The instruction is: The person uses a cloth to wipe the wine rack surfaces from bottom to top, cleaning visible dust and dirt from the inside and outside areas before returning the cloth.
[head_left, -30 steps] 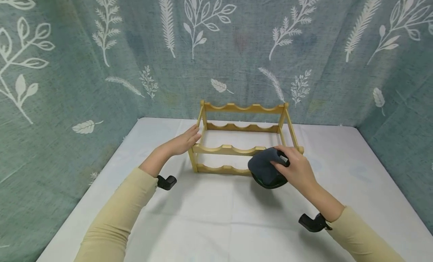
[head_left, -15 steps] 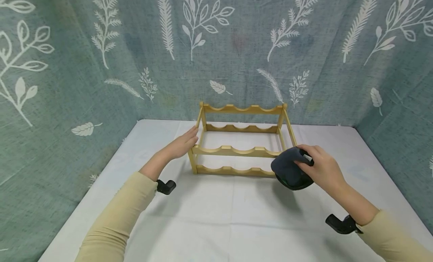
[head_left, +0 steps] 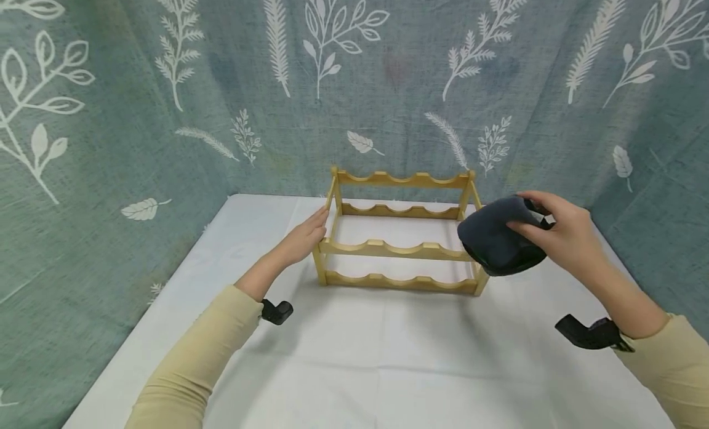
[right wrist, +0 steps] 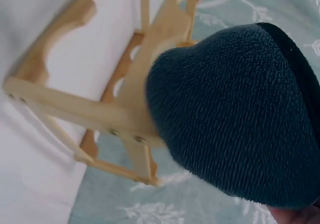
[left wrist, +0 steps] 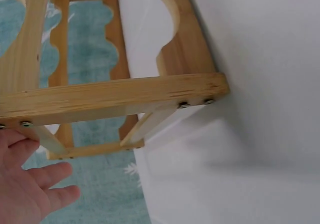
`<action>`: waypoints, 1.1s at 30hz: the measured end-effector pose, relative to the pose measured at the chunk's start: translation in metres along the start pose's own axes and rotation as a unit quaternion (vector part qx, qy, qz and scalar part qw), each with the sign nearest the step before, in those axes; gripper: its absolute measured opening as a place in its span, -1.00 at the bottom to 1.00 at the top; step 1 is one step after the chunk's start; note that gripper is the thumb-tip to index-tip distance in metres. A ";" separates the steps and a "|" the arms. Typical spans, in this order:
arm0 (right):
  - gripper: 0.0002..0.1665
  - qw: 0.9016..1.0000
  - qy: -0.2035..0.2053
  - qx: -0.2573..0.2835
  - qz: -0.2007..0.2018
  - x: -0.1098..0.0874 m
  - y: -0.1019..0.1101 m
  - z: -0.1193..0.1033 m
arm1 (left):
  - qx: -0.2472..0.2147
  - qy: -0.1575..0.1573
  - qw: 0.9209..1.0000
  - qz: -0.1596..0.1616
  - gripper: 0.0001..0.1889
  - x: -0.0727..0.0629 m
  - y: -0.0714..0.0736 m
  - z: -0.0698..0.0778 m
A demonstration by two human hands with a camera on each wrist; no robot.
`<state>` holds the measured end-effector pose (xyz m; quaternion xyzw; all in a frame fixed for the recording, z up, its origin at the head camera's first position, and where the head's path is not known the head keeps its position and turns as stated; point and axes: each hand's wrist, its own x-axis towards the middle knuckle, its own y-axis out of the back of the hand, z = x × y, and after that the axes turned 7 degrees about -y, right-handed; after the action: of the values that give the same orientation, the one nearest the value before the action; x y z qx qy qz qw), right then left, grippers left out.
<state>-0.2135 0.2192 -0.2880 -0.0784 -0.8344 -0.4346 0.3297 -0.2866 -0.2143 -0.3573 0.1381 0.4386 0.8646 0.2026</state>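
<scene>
A light wooden wine rack (head_left: 376, 248) with scalloped rails stands on the white-covered table. My left hand (head_left: 301, 237) rests with straight fingers against its left side; in the left wrist view the fingers (left wrist: 52, 174) are spread, with one at the end of the side bar (left wrist: 115, 98). Off the rack's front right corner, my right hand (head_left: 570, 232) pinches a dark blue plush cloth (head_left: 495, 232) with black edging, raised above the table. The cloth's fuzzy face (right wrist: 230, 114) fills much of the right wrist view and hides most of that hand.
White cloth covers the table (head_left: 354, 355). A green-grey curtain (head_left: 410, 127) with white leaf prints hangs behind and at both sides. Black cameras are strapped to the left wrist (head_left: 277, 312) and right wrist (head_left: 587, 333).
My right hand has carried the plush cloth rightward along the rack's front, then up and away past its right corner. The left hand stays at the rack's left side.
</scene>
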 end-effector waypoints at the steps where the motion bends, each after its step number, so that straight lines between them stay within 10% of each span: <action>1: -0.44 1.000 -0.014 0.004 -0.006 0.003 0.002 0.000 | 0.001 0.001 1.000 0.000 -0.43 0.001 -0.002 0.001; 18: -0.40 0.991 -0.093 0.013 -0.100 0.078 -0.012 -0.002 | -0.009 -0.011 1.000 0.027 -0.44 -0.002 -0.028 0.029; 33: -0.38 0.977 -0.042 0.042 -0.204 0.129 -0.095 -0.002 | -0.005 -0.012 0.998 0.054 -0.44 -0.008 -0.037 0.041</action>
<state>-0.3519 0.1395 -0.2713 0.0897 -0.8635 -0.4535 0.2018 -0.2544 -0.1696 -0.3641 0.1707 0.4239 0.8746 0.1618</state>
